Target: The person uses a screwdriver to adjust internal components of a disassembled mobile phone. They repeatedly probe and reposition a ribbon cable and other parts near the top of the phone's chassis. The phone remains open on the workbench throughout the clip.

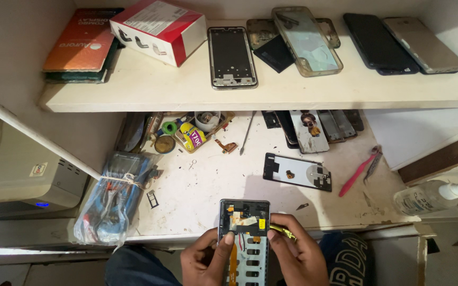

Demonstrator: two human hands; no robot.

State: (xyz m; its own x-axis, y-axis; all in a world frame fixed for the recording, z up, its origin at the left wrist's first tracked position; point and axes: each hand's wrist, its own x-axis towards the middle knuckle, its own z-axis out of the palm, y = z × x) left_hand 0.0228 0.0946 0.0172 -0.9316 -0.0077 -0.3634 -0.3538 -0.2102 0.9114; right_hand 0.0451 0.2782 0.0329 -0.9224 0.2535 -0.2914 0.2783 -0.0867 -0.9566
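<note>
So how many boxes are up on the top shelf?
2. An orange flat box lies at the shelf's left end, on something dark green. A red and white box sits just right of it, overlapping its corner.

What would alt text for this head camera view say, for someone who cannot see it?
Two bare hands, left hand and right hand, hold an opened grey smartphone with its inner parts exposed over a worn white workbench. A white shelf above holds phone frames and boxes.
</note>
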